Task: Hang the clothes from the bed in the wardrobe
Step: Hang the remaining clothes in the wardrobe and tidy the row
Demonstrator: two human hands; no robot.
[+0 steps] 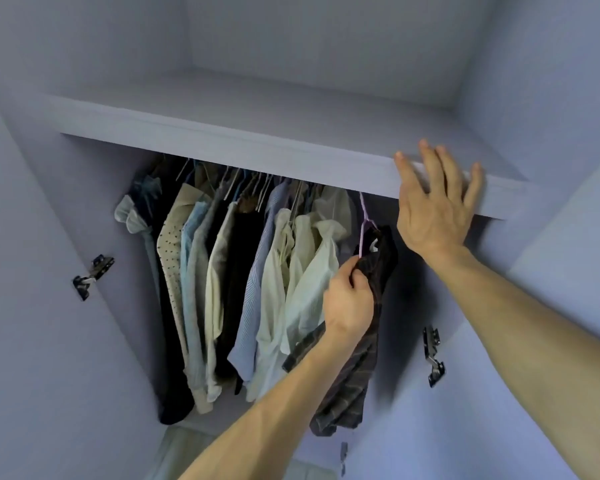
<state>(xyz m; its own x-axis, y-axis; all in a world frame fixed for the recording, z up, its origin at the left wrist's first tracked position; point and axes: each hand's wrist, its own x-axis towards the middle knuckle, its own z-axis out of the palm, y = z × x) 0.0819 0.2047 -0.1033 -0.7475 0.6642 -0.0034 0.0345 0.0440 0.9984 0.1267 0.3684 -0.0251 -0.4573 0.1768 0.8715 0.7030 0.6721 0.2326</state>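
Shirt (355,386) in left hand (349,303): one.

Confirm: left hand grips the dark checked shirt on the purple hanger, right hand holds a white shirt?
Not quite. The head view shows the right hand holding nothing, fingers spread at the front edge of the shelf. The left hand does grip the dark checked shirt on the purple hanger.

- A pale shelf (257,147) spans the wardrobe (49,341); the right hand (433,216) lies spread against its front edge.
- Beneath it (rail hidden) hangs a row of shirts (257,271) on hangers (232,188).
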